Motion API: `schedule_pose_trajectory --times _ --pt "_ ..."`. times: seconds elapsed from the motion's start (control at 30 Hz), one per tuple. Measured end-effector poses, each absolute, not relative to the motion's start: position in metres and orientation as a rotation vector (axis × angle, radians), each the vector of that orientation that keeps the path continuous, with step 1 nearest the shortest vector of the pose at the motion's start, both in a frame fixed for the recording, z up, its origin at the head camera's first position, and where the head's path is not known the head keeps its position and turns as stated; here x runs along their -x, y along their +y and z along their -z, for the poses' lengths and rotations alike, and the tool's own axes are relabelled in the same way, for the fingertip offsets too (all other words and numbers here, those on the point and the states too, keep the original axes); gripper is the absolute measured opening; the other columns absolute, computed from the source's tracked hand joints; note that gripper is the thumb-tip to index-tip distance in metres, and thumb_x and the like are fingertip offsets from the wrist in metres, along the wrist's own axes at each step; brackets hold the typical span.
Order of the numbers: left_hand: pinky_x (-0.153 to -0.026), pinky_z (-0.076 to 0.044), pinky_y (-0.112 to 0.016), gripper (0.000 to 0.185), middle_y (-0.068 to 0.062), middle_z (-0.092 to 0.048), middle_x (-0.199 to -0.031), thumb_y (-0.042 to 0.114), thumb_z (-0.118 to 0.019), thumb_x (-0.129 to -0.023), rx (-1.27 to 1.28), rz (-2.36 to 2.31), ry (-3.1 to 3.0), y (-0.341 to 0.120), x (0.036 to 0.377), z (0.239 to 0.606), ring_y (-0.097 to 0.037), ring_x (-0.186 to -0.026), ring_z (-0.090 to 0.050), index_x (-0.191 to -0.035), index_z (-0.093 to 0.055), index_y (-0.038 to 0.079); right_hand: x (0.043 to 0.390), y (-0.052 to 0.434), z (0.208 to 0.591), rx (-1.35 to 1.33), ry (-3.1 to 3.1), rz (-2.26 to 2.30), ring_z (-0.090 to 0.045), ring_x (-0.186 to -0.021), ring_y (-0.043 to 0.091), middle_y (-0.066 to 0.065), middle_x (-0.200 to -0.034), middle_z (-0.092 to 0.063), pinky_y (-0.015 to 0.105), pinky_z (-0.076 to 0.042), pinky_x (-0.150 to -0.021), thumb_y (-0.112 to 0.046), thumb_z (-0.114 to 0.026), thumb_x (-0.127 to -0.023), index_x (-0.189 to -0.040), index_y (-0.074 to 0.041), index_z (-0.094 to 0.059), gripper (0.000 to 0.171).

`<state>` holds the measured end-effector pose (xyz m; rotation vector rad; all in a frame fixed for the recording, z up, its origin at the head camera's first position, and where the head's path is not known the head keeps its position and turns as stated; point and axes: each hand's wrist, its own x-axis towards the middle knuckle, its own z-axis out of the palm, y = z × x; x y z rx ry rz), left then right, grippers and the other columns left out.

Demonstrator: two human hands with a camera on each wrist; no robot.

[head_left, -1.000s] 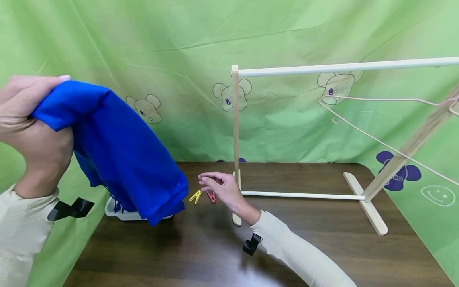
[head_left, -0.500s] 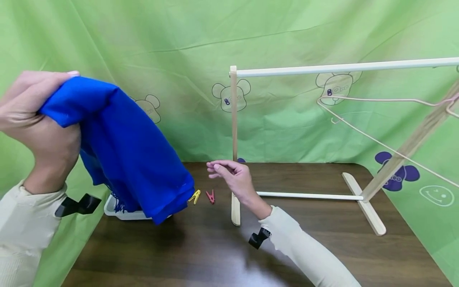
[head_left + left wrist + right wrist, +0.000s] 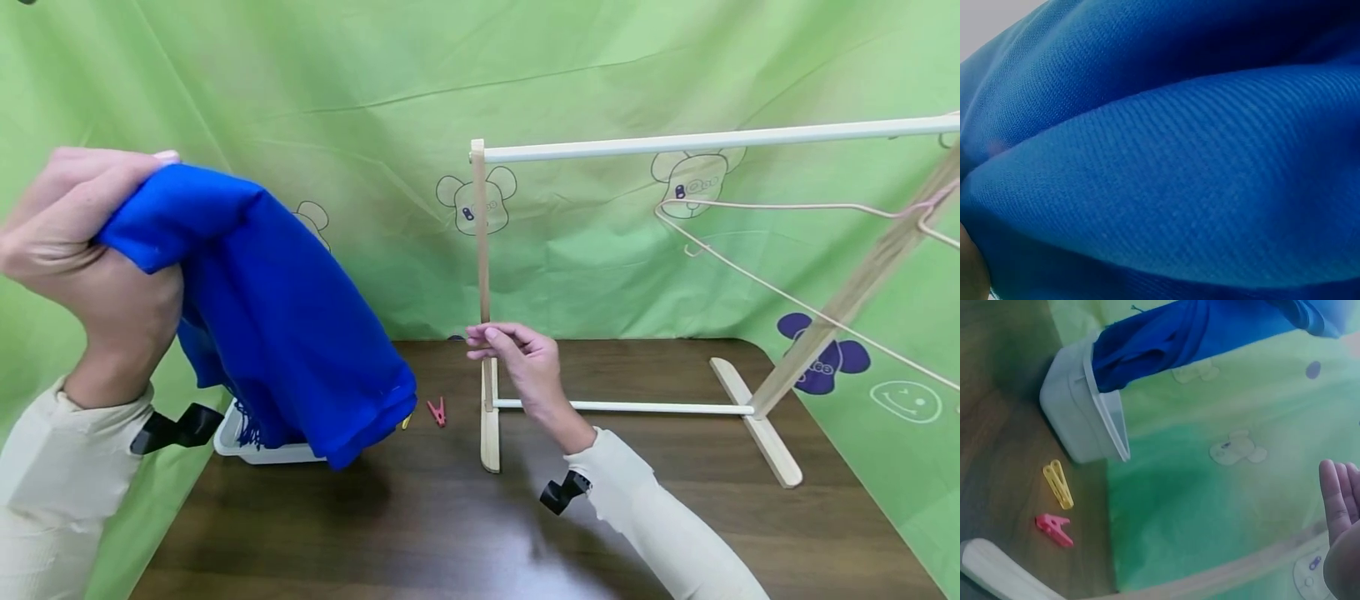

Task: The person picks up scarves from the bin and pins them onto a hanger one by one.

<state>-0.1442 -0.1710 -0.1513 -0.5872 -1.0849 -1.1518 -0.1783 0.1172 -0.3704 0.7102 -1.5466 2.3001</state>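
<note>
Far left: left hand (image 3: 82, 250), raised high, grip clenched round a bunched fold of blue cloth (image 3: 277, 325). Cloth draped down and rightward from the fist, lower edge hanging over a white tray (image 3: 258, 451) at the desk's left edge; filling the whole left wrist view (image 3: 1166, 162) with blue weave. From the right wrist view, the cloth's lower end (image 3: 1197, 331) inside or just above the tray (image 3: 1085, 406); which, cannot tell.

Next, on the dark wooden desk (image 3: 450, 533), just right of the tray: yellow clothespin (image 3: 406, 422), mostly hidden behind the cloth's hem from the head view, plain in the right wrist view (image 3: 1059, 483); red clothespin (image 3: 436, 411) just beside it, lying flat, apart from both hands (image 3: 1054, 529).

Centre: wooden drying rack (image 3: 675, 142), left upright post standing on a flat foot. Right hand (image 3: 525, 367) in front of that post, lifted off the desk, fingers (image 3: 487, 337) loosely bent and pointing left, grip narrow, holding nothing; touching the post or merely before it, cannot tell.

Right: pale wire hanger (image 3: 787, 250) hooked on the top bar near the rack's far end. Behind everything, green backdrop (image 3: 337, 100) printed with bear figures.
</note>
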Motion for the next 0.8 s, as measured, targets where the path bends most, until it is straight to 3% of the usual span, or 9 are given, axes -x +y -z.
schedule_pose_trajectory --times 0.2,0.8 --pt "-0.073 -0.049 -0.022 0.015 -0.017 -0.073 -0.071 -0.005 -0.068 -0.078 0.596 1.169 -1.077 -0.165 0.145 0.149 -0.016 -0.071 -0.066 -0.068 -0.070 -0.017 0.180 0.131 0.372 -0.666 -1.507 -2.274 -0.078 -0.085 0.021 0.007 -0.099 -0.079 0.038 -0.063 -0.077 -0.002 -0.059 -0.099 -0.103 0.007 -0.072 0.017" --pt "-0.073 -0.051 -0.025 0.016 -0.017 -0.073 -0.069 -0.001 -0.072 -0.077 0.627 1.125 -1.085 -0.147 0.145 0.140 -0.017 -0.068 -0.066 -0.068 -0.073 -0.013 0.184 0.164 0.395 -0.465 -1.500 -2.320 -0.077 -0.083 0.021 0.011 -0.096 -0.079 0.037 -0.063 -0.074 -0.004 -0.064 -0.098 -0.101 0.008 -0.072 0.015"
